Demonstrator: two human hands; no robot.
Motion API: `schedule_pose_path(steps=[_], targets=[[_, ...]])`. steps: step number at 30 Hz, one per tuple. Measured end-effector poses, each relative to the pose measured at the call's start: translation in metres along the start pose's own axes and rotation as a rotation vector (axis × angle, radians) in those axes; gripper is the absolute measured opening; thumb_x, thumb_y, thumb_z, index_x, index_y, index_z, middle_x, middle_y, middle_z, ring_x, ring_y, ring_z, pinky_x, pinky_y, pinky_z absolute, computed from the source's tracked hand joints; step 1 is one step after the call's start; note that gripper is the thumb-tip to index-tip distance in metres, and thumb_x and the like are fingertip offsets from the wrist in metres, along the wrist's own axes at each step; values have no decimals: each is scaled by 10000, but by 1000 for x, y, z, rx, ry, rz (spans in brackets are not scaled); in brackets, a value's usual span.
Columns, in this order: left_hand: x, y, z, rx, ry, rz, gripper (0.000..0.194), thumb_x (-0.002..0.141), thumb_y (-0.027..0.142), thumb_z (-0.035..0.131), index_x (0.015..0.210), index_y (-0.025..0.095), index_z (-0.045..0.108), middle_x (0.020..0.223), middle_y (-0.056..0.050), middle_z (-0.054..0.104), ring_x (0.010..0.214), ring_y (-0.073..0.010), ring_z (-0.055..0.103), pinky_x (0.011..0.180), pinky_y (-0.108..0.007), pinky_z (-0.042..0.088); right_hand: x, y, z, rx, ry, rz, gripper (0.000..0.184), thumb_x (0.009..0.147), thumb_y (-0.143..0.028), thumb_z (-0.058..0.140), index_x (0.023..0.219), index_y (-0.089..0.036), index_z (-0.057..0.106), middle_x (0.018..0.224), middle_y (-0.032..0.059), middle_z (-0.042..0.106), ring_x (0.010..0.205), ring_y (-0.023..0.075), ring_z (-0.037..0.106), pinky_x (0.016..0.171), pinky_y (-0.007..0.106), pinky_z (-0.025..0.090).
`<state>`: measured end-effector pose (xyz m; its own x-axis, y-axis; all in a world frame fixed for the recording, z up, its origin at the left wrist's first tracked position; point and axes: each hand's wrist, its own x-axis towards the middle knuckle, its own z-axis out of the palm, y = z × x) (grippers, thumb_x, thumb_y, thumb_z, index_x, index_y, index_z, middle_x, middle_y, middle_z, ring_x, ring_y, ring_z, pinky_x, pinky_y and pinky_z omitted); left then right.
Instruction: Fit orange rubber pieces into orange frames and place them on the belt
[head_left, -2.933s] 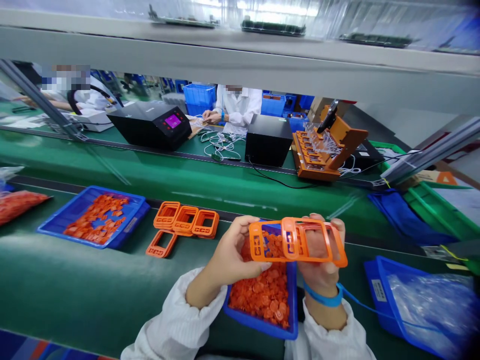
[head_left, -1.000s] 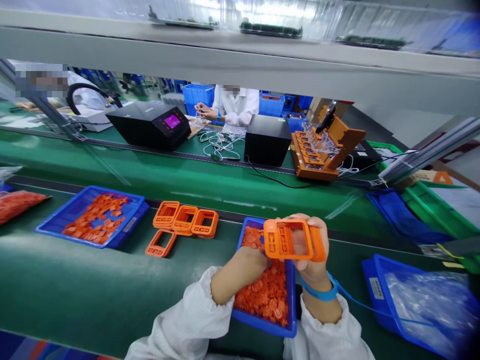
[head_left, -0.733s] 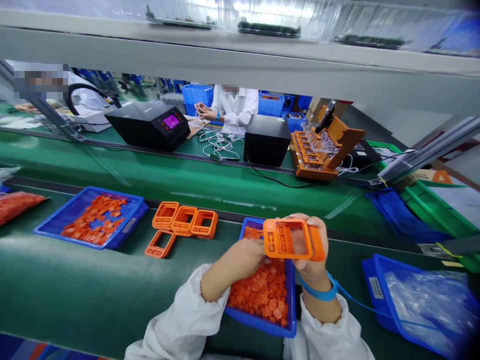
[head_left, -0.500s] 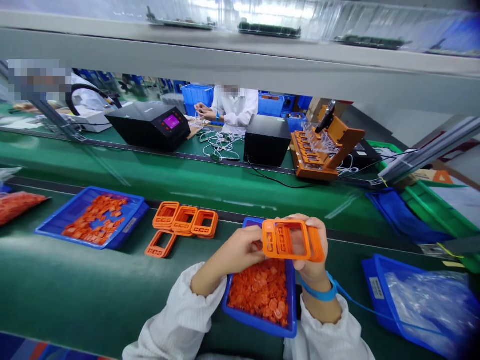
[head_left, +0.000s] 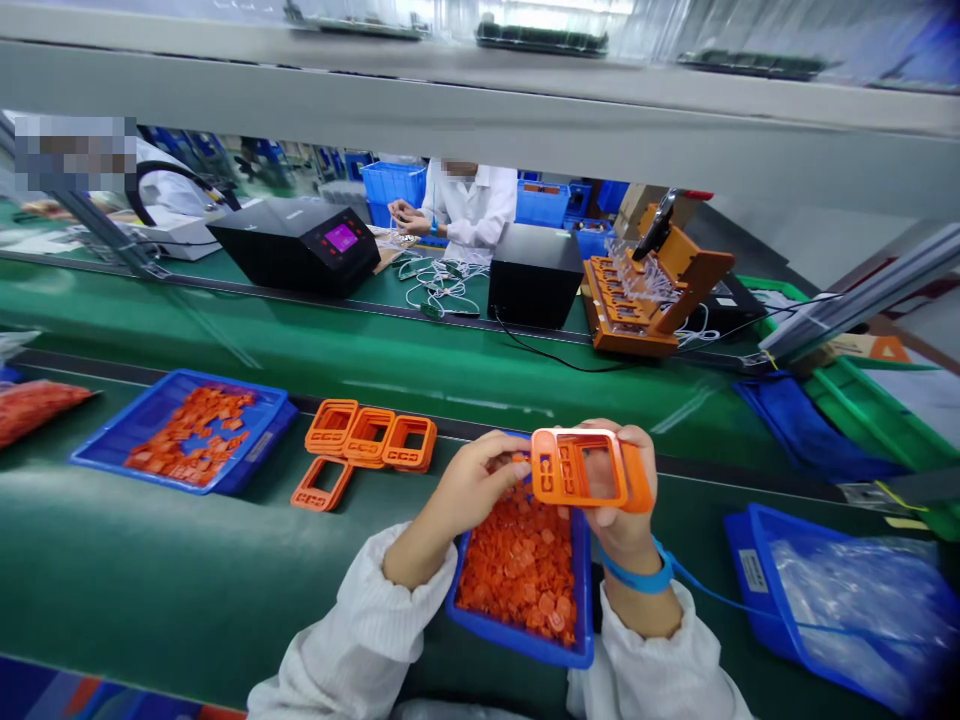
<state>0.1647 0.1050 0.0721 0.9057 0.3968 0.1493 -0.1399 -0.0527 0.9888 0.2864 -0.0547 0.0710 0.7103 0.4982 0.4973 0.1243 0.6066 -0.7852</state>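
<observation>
My right hand (head_left: 624, 535), with a blue wrist strap (head_left: 637, 580), grips a fanned stack of orange plastic frames (head_left: 556, 468) from the right. Each shows a large window and small slots at its left end. At the stack's left edge is my left hand (head_left: 472, 485), thumb and fingertips pinched together; what lies between them is too small to make out. Below both hands stands a blue bin (head_left: 517, 640) full of small orange plastic pieces (head_left: 517, 570). More orange frames (head_left: 366, 455) rest in several piles to the left, on the green work surface.
Another blue bin (head_left: 259, 460) with orange pieces sits left, beside a bag of orange parts (head_left: 41, 408). At right is a blue bin (head_left: 765, 590) holding clear plastic bags. Black boxes (head_left: 536, 275), an orange fixture (head_left: 637, 300) and co-workers (head_left: 472, 205) are beyond. A shelf (head_left: 480, 120) crosses above.
The spread-out frames have been drawn into a tighter stack in my right hand. My left hand let go of them, dipped into the bin, then rose to the stack's left edge.
</observation>
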Motion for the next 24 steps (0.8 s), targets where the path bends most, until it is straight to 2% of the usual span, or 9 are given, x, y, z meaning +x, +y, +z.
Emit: schedule_pose_path(steps=[2,5,7,11,14,17,20,24], targets=[[-1,0,4,-66,70,-32,282,936,410,768,1041,150,797,1035,-107,765,972,-221,703,875,-315,546,-2,3,2,11,-60,-36,795,671,-545,1039,1284,-334,577,1313,75,674,1212,319,709,1063,537,612],[-4,-2,15,-290,159,-140,378,906,500,809,1023,152,718,836,-45,730,719,-157,638,661,-249,496,-5,6,5,34,-116,-74,769,707,-472,1037,1322,-339,595,1328,61,677,1263,288,693,1177,525,544],[-8,-1,23,-388,171,-152,433,869,527,851,999,158,666,763,1,670,631,-113,547,596,-215,437,-6,8,6,34,-148,-91,758,720,-439,1036,1335,-332,605,1334,55,680,1287,271,685,1241,503,488],[-13,2,34,-464,138,-101,451,887,549,843,968,144,664,878,-27,671,751,-125,580,702,-234,494,-6,7,8,-40,-226,-112,725,756,-438,1016,1352,-315,620,1349,52,691,1297,258,689,1337,498,350],[-12,7,36,-580,141,-136,435,855,520,882,952,146,683,886,-29,677,762,-129,598,716,-242,504,-5,7,8,-97,-256,-134,709,784,-468,995,1361,-303,617,1344,62,707,1291,268,699,1360,519,292],[-11,12,37,-744,185,-247,438,724,429,988,863,146,683,859,-19,692,734,-123,612,692,-233,511,-6,9,8,-128,-258,-155,720,790,-466,992,1370,-301,599,1344,71,714,1291,285,704,1367,557,257],[-12,14,41,-899,166,-323,480,700,449,1005,971,144,752,1005,-66,747,870,-168,687,814,-279,568,-8,11,9,-177,-256,-177,716,784,-481,991,1351,-295,597,1325,83,718,1270,310,712,1354,619,251],[-16,11,52,-1048,210,-341,584,637,484,1041,1031,168,748,1076,-62,757,942,-187,710,870,-299,575,-11,14,14,-246,-267,-217,661,823,-441,968,1349,-287,598,1317,88,709,1261,297,704,1348,607,266]])
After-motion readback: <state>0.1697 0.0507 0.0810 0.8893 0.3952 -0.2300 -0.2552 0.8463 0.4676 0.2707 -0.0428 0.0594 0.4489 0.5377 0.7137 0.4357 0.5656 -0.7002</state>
